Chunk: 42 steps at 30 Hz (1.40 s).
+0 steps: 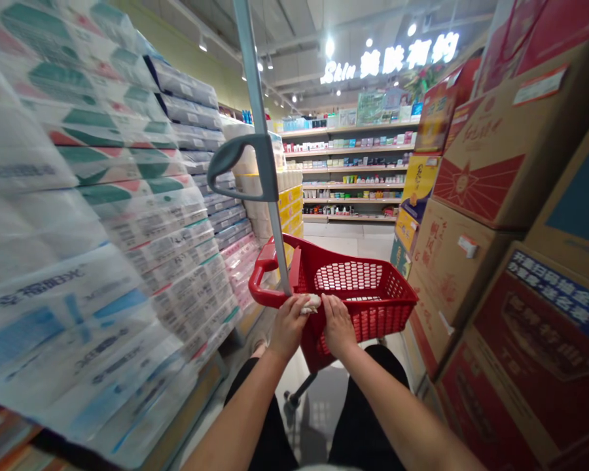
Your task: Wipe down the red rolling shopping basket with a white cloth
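Observation:
A red rolling shopping basket (363,288) stands in front of me, its inside bare where it shows. From its near corner a grey pull handle (267,167) rises, fully drawn out. My left hand (288,322) is closed at the basket's near rim, with a crumpled white tissue or cloth (311,303) pinched by its fingers. Close beside it, my right hand (338,325) curls over the same rim, fingertips near the white piece. Both hands hide parts of the rim.
Tall stacks of wrapped tissue packs (142,216) line the left side. Cardboard cartons (476,150) are piled on the right. Beyond the basket, a tiled floor (353,245) leads to shelves of small boxes and bottles (348,163). A caster (290,400) sits below the basket.

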Tool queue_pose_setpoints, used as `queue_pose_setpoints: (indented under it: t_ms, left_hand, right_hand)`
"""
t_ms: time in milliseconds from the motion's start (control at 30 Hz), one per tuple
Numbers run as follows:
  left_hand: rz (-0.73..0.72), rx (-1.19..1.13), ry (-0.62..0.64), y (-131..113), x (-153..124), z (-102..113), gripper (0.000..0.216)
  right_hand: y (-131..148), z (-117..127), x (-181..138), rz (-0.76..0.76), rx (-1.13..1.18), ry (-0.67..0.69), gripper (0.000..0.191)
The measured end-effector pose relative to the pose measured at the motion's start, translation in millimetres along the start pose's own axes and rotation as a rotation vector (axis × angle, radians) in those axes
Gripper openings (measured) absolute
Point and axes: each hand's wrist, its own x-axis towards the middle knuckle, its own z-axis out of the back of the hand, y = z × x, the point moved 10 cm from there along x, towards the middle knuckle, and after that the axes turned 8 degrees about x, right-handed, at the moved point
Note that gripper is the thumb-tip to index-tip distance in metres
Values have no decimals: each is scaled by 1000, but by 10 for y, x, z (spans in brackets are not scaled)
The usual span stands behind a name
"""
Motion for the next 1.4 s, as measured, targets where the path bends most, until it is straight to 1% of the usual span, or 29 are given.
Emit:
queue_pose_setpoints:
  t_ms: [167,300,433,600,733,900,1100,1300,1400]
  left_hand:
    - [9,0,1,17,2,-19,29]
    - [-19,38,-32,-48,-136,-38,28]
    - [-40,21,19,-92,-241,-131,27]
    - [-30,16,10,-64,-236,-126,25]
    - [-37,7,49,-78,-307,-171,25]
    - [-27,-29,64,-43,-368,-211,25]
    - [-78,-64,118,-149,-454,-323,29]
    - [-23,-25,59,-74,-472,-296,28]
    - [-52,-58,110,-124,-524,-368,29]
  right_hand:
    - [0,10,-2,4,-2,-3,79]
    - [-1,11,-2,3,8,1,78]
    - [4,15,1,10,24,4,81]
    - [-3,19,8,0,37,0,83]
    - [-2,19,3,-2,44,2,81]
    - [4,17,0,5,43,6,83]
    - [4,5,11,3,5,10,84]
    - [13,11,-1,18,8,-8,84]
    - [7,10,11,3,12,5,83]
